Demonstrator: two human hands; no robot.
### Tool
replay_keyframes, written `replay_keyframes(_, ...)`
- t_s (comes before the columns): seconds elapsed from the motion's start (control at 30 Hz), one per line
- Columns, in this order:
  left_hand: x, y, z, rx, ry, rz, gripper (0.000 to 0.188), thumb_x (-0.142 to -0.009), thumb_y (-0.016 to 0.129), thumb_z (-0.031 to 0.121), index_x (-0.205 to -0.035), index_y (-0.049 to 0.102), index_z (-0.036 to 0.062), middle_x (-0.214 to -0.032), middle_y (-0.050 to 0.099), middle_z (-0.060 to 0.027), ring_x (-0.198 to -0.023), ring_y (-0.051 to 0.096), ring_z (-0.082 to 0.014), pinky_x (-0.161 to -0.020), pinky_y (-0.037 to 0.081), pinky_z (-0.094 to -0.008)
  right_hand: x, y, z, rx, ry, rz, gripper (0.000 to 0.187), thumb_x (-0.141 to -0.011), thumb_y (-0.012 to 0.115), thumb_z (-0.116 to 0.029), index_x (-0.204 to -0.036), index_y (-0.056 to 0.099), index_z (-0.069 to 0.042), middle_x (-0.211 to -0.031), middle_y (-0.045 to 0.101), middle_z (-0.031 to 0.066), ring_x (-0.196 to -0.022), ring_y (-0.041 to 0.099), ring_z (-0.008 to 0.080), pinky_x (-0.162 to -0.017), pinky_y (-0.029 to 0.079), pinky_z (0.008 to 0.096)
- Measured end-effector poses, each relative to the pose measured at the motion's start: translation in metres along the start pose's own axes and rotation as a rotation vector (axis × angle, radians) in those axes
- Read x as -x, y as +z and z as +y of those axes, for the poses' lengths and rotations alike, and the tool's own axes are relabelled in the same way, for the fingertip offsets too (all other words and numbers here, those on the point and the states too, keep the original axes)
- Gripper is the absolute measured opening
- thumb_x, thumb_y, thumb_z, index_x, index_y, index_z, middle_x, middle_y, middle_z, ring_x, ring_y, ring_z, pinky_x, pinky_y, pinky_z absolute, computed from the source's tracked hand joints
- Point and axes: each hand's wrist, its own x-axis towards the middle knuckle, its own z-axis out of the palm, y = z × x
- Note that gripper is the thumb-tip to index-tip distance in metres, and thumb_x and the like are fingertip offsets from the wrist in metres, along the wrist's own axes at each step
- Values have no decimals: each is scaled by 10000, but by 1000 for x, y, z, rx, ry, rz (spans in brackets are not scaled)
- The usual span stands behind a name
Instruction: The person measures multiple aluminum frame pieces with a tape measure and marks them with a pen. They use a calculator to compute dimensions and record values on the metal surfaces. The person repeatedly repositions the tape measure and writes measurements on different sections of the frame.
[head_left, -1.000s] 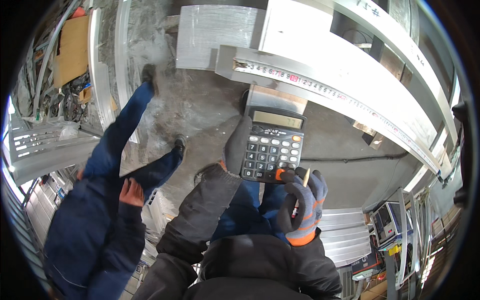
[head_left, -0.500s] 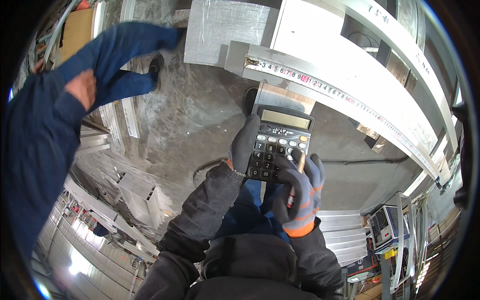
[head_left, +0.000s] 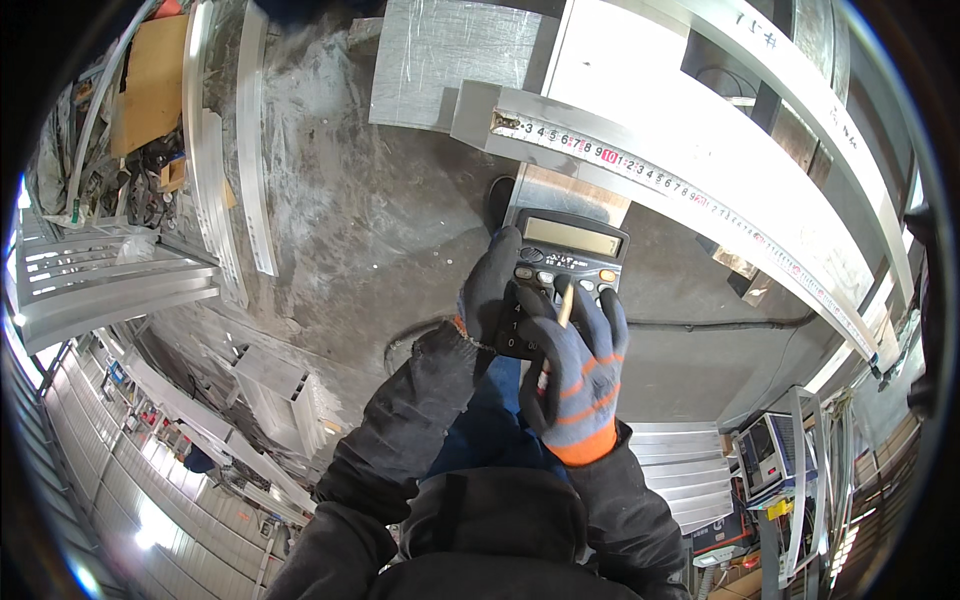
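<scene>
A black calculator (head_left: 572, 237) with a grey display is held in front of me. My left hand (head_left: 487, 285), in a dark work glove, grips its left edge with the thumb along the side. Over the keypad lies my right hand (head_left: 578, 370), in a grey glove with orange stripes, its fingertips on the keys. A thin pale stick, like a pencil (head_left: 566, 306), is tucked between the right fingers; its lower part is hidden by the glove. Beyond the calculator, a tape measure blade (head_left: 640, 172) lies stretched along a long metal profile (head_left: 473, 112).
A scratched metal plate (head_left: 455, 60) and a broad white panel (head_left: 615, 55) lie at the far side. Long metal bars (head_left: 254, 150) rest on the floor to the left, near a metal frame (head_left: 120, 290). A boxed machine (head_left: 770, 460) stands at the lower right.
My right hand has moved left across the keypad, bringing the pencil-like stick with it. The person in dark blue at the left has mostly gone out of view. My left hand keeps its hold.
</scene>
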Motion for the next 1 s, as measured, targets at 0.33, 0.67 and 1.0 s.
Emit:
replay_keyframes(0.33,1,-1,-6,-286,66,347,586,-1133,408,466,-1493,505,14,-1372,646,-163,-1176,664,-241,-1012,566,-394,13,0,-3,50,-43,-100,549,-666,759,-64,-1206,661,-69,-1302,667,142,-1293,561,392,-1119,367,667)
replay_keyframes(0.67,3,-5,-2,-166,1,183,626,-1120,419,507,-1432,554,-18,-1295,694,-168,-1084,728,-239,-927,626,-390,44,-4,20,-443,721,362,168,-970,592,10,-1133,553,0,-1007,638,95,-928,608,170,-867,505,321)
replay_keyframes(1.0,2,5,0,-178,-15,209,600,-1129,411,482,-1455,532,-7,-1293,694,-151,-1079,727,-234,-936,622,-383,42,6,25,-786,837,392,78,-1006,561,2,-1081,543,-10,-894,581,24,-826,536,91,-786,488,274)
